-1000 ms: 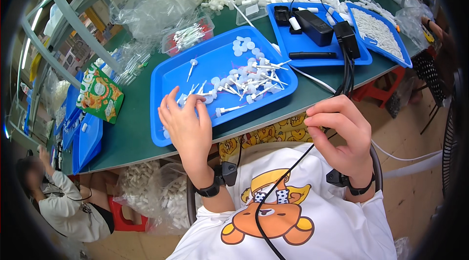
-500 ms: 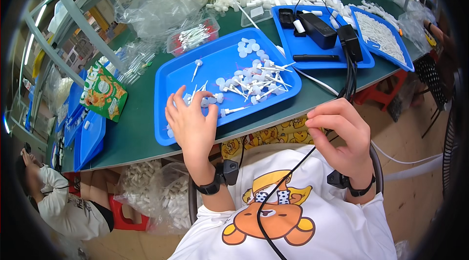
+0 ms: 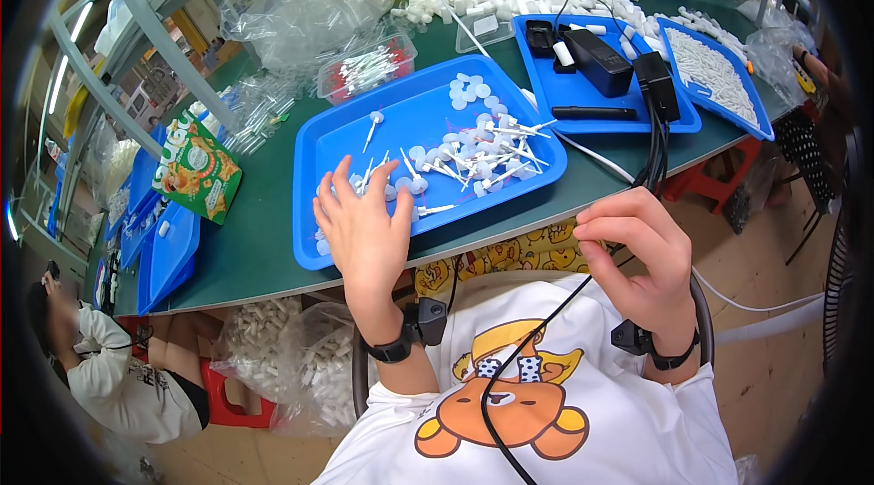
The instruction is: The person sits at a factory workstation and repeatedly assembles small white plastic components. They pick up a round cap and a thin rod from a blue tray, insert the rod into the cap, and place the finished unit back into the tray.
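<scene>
My left hand (image 3: 369, 234) is over the front left part of a blue tray (image 3: 414, 107), its fingers spread apart, nothing held. Just beyond its thumb and index finger lies a white stick piece with a translucent disc end (image 3: 414, 177). Similar pieces lie partly hidden under the fingers. A heap of these white stick pieces (image 3: 492, 153) covers the tray's right side, with loose translucent discs (image 3: 466, 89) behind it. One lone stick piece (image 3: 374, 125) lies farther left. Off the tray's right front corner, my right hand (image 3: 642, 248) is closed in a pinch; whatever it holds cannot be made out.
A second blue tray (image 3: 678, 121) holds black boxes and cables; a third holds small white tubes (image 3: 706, 75). Behind stands a clear box (image 3: 369, 71) of red and white sticks. A green snack bag (image 3: 205, 175) sits left. A person (image 3: 127, 376) sits at far left.
The fingers of my left hand have spread slightly, and a stick piece now shows beside them. My right hand keeps its pinch. The whole view has shifted a little.
</scene>
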`<state>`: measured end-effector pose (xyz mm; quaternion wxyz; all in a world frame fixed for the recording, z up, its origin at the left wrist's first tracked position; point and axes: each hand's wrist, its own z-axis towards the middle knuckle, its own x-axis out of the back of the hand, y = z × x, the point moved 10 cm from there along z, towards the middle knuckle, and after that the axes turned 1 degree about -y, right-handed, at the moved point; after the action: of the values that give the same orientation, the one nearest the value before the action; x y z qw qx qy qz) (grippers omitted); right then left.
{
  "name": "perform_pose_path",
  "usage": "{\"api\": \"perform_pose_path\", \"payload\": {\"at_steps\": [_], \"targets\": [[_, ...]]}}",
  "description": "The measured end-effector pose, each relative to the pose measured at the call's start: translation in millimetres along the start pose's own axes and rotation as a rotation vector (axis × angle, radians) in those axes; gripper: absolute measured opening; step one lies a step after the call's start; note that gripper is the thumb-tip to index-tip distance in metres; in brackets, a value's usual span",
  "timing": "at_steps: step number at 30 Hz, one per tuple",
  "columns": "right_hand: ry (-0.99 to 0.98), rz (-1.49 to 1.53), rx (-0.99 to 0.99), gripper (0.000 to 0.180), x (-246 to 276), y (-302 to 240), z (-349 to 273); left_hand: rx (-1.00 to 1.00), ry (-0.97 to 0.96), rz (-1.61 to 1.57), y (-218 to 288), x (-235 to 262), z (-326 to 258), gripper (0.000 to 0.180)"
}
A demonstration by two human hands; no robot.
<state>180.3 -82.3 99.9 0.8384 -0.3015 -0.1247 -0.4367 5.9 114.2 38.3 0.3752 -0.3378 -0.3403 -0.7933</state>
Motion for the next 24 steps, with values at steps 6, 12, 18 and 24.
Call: {"api": "perform_pose_path", "payload": {"at_steps": [6,12,18,24], "targets": [[-0.012,0.007,-0.016,0.023,-0.8,1.6,-0.2,-0.023,-0.086,0.033,-3.3,-7.8,-0.3,0.027],[-0.02,0.01,-0.021,0.023,-1.6,2.1,-0.4,-0.014,-0.06,-0.036,-3.5,-6.1,0.4,0.017],[-0.034,0.018,-0.038,0.023,-2.4,3.0,-1.0,-0.011,-0.045,-0.043,-2.3,-1.3,0.3,0.013],[-0.286,-0.095,-0.117,0.013,-20.2,8.1,-3.3,-0.055,-0.023,-0.088,6.4,4.6,0.8,0.013]]}}
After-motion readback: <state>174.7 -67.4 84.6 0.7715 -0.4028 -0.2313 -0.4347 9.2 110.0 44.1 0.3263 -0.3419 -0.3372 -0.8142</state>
